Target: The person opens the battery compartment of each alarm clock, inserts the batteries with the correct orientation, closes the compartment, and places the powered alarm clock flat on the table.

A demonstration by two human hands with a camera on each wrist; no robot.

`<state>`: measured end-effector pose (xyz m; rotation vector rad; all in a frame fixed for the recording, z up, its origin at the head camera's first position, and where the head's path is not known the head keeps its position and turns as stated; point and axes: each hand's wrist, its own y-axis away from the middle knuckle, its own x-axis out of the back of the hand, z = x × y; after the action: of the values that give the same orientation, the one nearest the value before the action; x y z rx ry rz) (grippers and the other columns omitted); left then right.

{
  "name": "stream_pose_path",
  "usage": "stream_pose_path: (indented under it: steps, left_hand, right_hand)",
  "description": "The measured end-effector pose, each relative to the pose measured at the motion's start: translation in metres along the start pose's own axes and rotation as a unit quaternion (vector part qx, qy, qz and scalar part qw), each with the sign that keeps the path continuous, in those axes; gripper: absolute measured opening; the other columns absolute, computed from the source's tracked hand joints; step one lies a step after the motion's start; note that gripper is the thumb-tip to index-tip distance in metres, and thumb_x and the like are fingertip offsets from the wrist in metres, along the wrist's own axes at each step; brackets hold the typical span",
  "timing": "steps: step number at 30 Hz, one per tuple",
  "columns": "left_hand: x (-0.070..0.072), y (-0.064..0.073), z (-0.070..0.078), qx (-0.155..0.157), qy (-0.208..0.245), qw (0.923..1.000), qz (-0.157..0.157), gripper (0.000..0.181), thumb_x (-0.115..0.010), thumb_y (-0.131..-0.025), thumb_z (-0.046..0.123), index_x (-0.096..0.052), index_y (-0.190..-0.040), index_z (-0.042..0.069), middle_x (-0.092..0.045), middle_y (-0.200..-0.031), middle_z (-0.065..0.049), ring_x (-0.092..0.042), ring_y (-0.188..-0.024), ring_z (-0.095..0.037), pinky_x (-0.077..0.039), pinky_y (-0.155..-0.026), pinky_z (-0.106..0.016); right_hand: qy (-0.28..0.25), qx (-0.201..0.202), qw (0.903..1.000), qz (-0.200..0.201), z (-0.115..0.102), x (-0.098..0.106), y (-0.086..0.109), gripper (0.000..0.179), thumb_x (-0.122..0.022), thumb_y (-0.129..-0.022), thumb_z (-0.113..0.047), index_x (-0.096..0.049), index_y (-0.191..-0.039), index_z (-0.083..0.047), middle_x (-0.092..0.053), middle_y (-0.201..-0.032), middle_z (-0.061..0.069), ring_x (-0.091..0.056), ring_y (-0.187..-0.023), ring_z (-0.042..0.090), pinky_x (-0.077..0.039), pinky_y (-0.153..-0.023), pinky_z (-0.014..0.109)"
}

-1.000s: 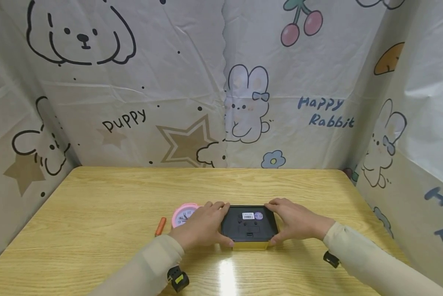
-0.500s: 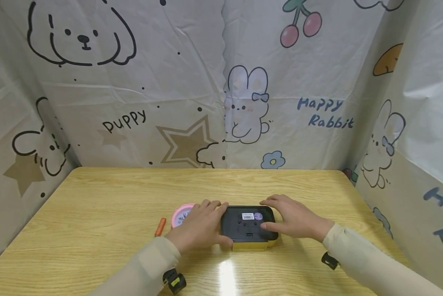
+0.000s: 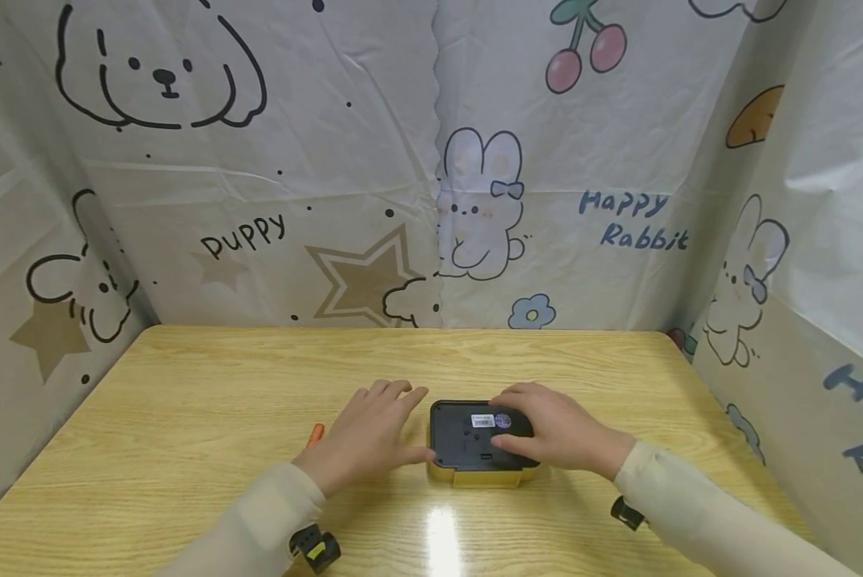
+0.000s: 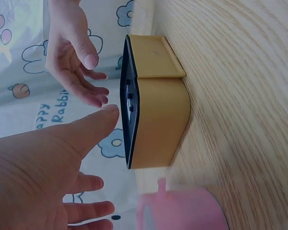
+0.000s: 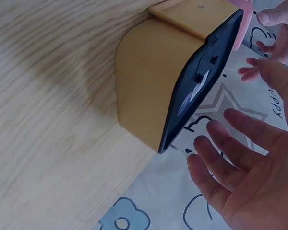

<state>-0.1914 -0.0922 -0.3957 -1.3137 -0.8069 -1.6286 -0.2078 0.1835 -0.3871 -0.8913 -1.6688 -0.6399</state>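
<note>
A yellow box-shaped device with rounded corners lies on the table, its black panel facing up with a barcode label and a round purple sticker. My left hand is just left of it, fingers spread and holding nothing. Over the panel's right part hovers my right hand, fingers loosely bent and apart from the panel in the right wrist view. A pink clock stands beside the device; my left hand hides it in the head view.
An orange battery-like cylinder lies on the wood-grain table, partly covered by my left hand. A cartoon-printed cloth hangs behind the table and along both sides.
Both hands have let go of the yellow device's sides. The left has drawn back to the left, over the pink clock; the right has lifted and shifted left over the panel. The device stays put.
</note>
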Motion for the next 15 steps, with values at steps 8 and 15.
stream_pose_path:
  steps: [8,15]
  left_hand:
    - [0.003,0.007,-0.011,-0.008,-0.013,0.9997,0.021,0.085,-0.081,-0.079,0.055,-0.055,-0.145,0.009,-0.057,-0.143,-0.018,-0.052,-0.133,-0.038,-0.047,-0.105,-0.055]
    - [0.003,0.013,-0.023,-0.003,-0.005,0.9997,0.023,0.083,-0.084,-0.077,0.051,-0.056,-0.143,0.009,-0.058,-0.142,-0.017,-0.053,-0.13,-0.038,-0.046,-0.106,-0.056]
  right_hand:
    - [-0.004,0.026,0.9997,0.0,-0.01,-0.007,-0.008,0.05,-0.072,-0.092,-0.043,-0.067,-0.13,-0.011,-0.068,-0.129,0.007,-0.065,-0.118,0.025,-0.054,-0.099,0.047]
    - [-0.007,0.029,0.9993,-0.021,-0.016,-0.013,-0.013,0.049,-0.071,-0.093,-0.045,-0.067,-0.131,-0.014,-0.067,-0.13,0.005,-0.064,-0.12,0.023,-0.055,-0.099,0.046]
